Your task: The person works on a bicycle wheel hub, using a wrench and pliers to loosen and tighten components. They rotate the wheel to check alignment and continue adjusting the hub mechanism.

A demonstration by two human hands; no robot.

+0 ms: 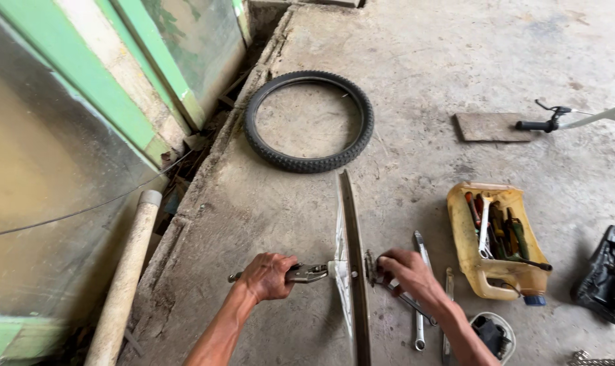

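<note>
A bare bicycle wheel rim stands upright on the concrete floor, seen edge-on between my hands. My left hand grips locking pliers clamped onto the left side of the hub axle. My right hand holds a wrench against the right side of the hub, fingers closed around it. A black knobby tyre lies flat on the floor beyond the wheel.
Spanners lie on the floor right of the wheel. A cut yellow jug holds several tools. A black saddle, a handlebar, a board, a pale pipe and a green-framed wall surround the spot.
</note>
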